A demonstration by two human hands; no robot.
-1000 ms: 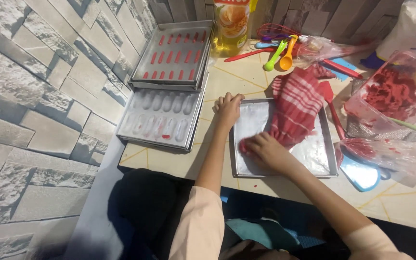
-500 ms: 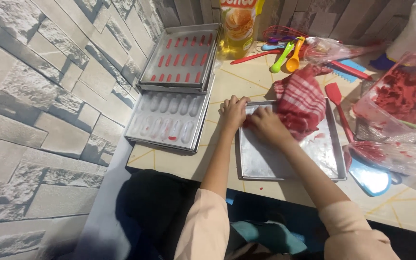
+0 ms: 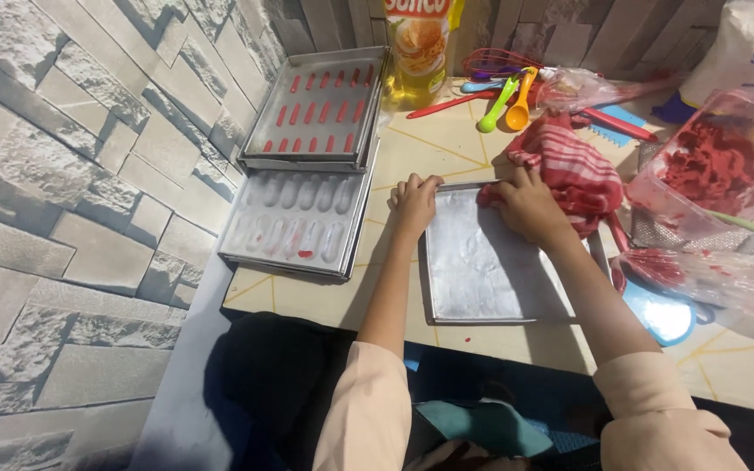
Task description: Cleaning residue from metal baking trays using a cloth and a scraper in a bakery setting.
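Note:
A flat metal baking tray [image 3: 482,270] lies on the table in front of me. My left hand [image 3: 414,201] grips its far left corner. My right hand [image 3: 530,205] presses a red-and-white striped cloth [image 3: 573,170] against the tray's far edge. The tray's surface looks smeared and shiny.
To the left sit a moulded tray with oblong hollows [image 3: 294,222] and, behind it, a tray of red piped strips [image 3: 316,113]. An oil bottle [image 3: 418,48], coloured spoons [image 3: 508,100], a clear tub of red batter [image 3: 713,161] and a piping bag [image 3: 700,270] crowd the back and right. A stone-pattern wall [image 3: 63,192] runs along the left.
My right hand has moved with the cloth from the tray's near left corner up to its far edge. My left hand stays on the tray's far left corner.

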